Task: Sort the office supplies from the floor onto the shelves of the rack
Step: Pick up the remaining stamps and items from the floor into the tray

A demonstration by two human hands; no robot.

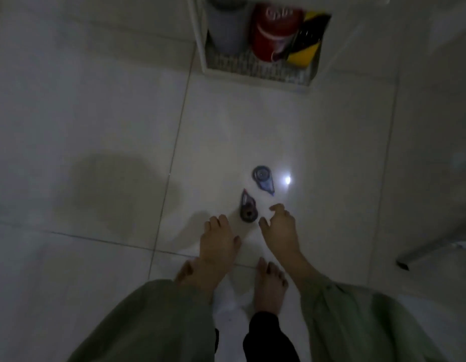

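Two correction-tape dispensers lie on the white tiled floor. The reddish one (247,207) is nearer, and the blue one (264,180) lies just beyond it to the right. My left hand (218,240) hangs just left of the reddish dispenser with loosely curled fingers, holding nothing. My right hand (278,228) hovers just right of that dispenser, thumb and fingers spread apart and empty. Both arms wear green sleeves. The white rack (255,71) stands at the top of the view, with a mesh bottom shelf.
On the rack's bottom shelf stand a grey container (226,30), a red container (275,32) and a yellow-and-black roll (306,45). My bare feet (268,286) stand below my hands. A metal furniture leg (432,250) slants in at the right. A bright light glare (287,180) reflects off the tile.
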